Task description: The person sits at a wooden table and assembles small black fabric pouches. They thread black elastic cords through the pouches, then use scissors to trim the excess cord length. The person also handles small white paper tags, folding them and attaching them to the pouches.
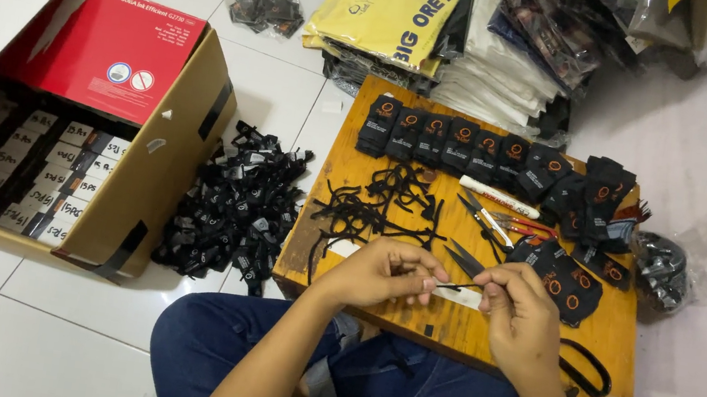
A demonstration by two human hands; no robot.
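My left hand point(382, 273) and my right hand point(521, 315) meet over the front of a low wooden board point(349, 165). Between their fingertips stretches a thin black string point(456, 286), pinched at both ends. Just beyond my hands lie loose black strings point(375, 211) in a tangle, black thread snips point(464, 260) and a small stack of black hang tags with orange marks point(564, 278). A row of stacked black tags point(464, 145) runs along the board's far edge.
A white marker point(497, 198) and scissors point(499, 222) lie mid-board. A heap of black tags point(235, 209) covers the white floor tiles at left, beside an open cardboard box point(162, 165) with rows of labelled packs. Bagged garments point(391, 13) are piled behind. My knees point(363, 387) are below.
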